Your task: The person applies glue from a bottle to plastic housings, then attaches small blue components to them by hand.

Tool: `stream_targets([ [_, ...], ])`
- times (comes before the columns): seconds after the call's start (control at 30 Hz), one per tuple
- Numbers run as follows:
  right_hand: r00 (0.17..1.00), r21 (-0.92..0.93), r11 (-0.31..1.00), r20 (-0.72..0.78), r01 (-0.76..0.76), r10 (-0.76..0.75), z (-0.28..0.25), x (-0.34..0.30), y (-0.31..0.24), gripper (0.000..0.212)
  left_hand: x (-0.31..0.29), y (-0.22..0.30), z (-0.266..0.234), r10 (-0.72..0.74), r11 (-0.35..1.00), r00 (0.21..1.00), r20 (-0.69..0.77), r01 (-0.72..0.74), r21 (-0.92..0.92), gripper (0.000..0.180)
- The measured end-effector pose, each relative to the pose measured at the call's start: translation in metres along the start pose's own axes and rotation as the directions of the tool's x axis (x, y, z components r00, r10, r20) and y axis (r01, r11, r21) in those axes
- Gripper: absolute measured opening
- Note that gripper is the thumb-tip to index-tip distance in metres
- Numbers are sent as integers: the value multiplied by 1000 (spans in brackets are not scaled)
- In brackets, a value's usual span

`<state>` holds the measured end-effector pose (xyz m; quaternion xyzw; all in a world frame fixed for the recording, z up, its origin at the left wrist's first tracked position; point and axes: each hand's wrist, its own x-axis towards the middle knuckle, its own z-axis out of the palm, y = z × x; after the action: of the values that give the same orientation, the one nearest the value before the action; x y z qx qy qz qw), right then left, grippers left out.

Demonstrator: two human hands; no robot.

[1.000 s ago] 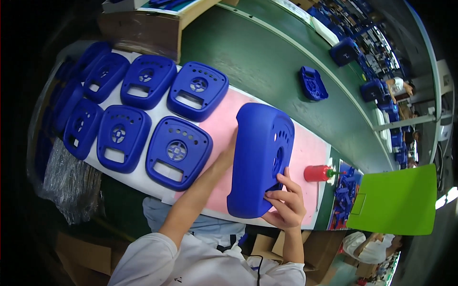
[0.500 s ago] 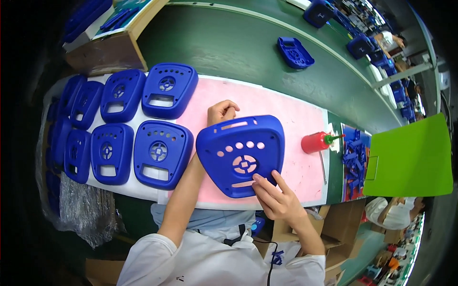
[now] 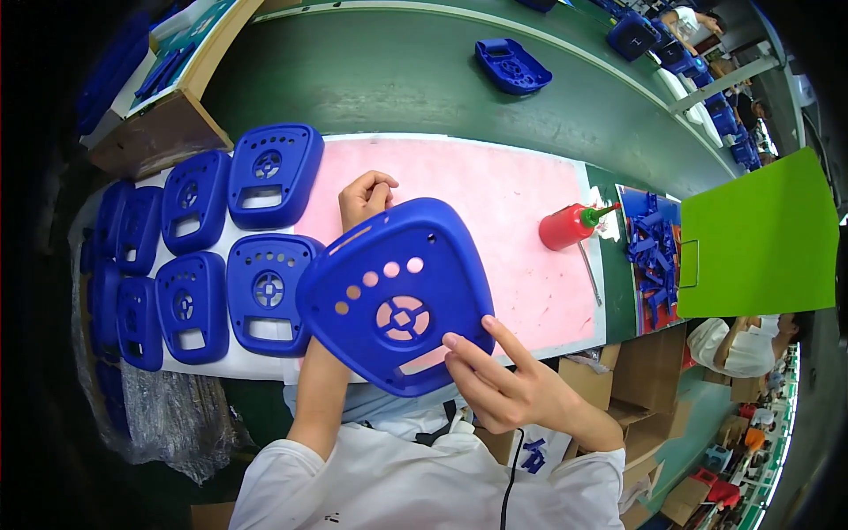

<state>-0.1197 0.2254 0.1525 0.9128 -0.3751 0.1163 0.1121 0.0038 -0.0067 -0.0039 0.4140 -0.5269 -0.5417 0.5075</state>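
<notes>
A blue plastic housing, with round holes and a slotted circular grille, is tilted over the pink mat. My right hand grips its lower right edge, fingertips on the front face and thumb hidden behind. My left forearm passes beneath the housing. Beyond its upper edge my left hand shows with curled fingers, apart from the housing's visible face; whatever may be inside them is hidden.
Similar blue housings stand in two rows at left. A red bottle with green nozzle lies right, near a thin metal tool and small blue parts. A green board, another housing and cardboard boxes surround the mat.
The housing has shifted left and nearer in the view, turning counterclockwise, still in my right hand. My left hand appears further left, fingers still curled. The whole view has shifted somewhat.
</notes>
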Motion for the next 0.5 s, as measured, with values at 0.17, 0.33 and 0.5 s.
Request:
stream_targets([
  [0.17, 993, 267, 958, -14, -107, 115, -3, -4, 29, 23, 1, 1, -1, -46, 990, 997, 69, 55, -131, 20],
  [0.33, 903, 953, 154, 183, -260, 389, 27, -27, 94, 39, 14, -10, -12, 56, 728, 941, 335, 191, -658, 52],
  [0.5, 839, 939, -22, 317, -343, 442, 71, -12, 138, 34, 10, 3, -14, 130, 562, 810, 572, 415, -716, 56],
])
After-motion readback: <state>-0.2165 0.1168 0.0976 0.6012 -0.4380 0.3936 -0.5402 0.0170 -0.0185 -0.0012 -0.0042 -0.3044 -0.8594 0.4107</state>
